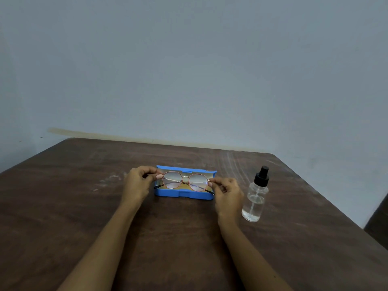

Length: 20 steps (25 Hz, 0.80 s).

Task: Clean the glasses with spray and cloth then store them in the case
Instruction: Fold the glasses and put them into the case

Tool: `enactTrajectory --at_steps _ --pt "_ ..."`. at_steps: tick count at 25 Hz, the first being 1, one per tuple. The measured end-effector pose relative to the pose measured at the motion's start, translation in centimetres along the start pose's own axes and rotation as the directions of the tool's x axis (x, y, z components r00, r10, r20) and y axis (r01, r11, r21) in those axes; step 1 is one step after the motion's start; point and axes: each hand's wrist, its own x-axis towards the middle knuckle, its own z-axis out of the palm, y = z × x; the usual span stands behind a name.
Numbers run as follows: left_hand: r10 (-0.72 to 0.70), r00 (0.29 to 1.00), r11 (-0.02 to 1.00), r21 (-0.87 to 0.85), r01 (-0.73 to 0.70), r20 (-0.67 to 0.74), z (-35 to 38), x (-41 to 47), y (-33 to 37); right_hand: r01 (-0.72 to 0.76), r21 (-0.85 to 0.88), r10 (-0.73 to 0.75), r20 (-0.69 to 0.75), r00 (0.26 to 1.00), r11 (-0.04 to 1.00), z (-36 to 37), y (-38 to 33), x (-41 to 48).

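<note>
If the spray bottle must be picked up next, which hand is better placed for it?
Likely the right hand: the spray bottle stands just beside it, while the left hand pinches the glasses on the far side.

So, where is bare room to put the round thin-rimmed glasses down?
Free: the brown wooden table left of the left hand, the near strip between both forearms, and behind the open blue plastic case. Crowded: between the right hand and the clear black-capped spray bottle.

Blue case [184,195], red-rimmed glasses [184,181]
</note>
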Motion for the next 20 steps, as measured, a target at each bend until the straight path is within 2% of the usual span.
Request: enactTrajectory --at_steps 3,6,11,20 --pt "-0.002 1.000 0.999 0.048 0.003 -0.019 0.3 0.6 -0.9 -0.068 -0.023 0.068 0.010 0.998 0.997 0.2 0.2 0.5" --pt "-0.012 1.000 0.999 0.052 0.012 -0.017 0.6 0.5 -1.1 -0.132 0.030 0.131 0.038 0.991 0.991 0.5 0.6 1.0" --pt "-0.009 0.998 1.000 0.025 0.010 -0.069 0.9 0.9 -1.6 -0.185 0.131 0.174 0.085 0.981 0.974 1.3 1.0 1.6" --pt "-0.040 0.992 0.992 0.111 0.053 -0.117 1.7 1.3 -1.5 -0.281 0.133 0.270 0.096 0.958 0.950 1.7 1.1 2.2"
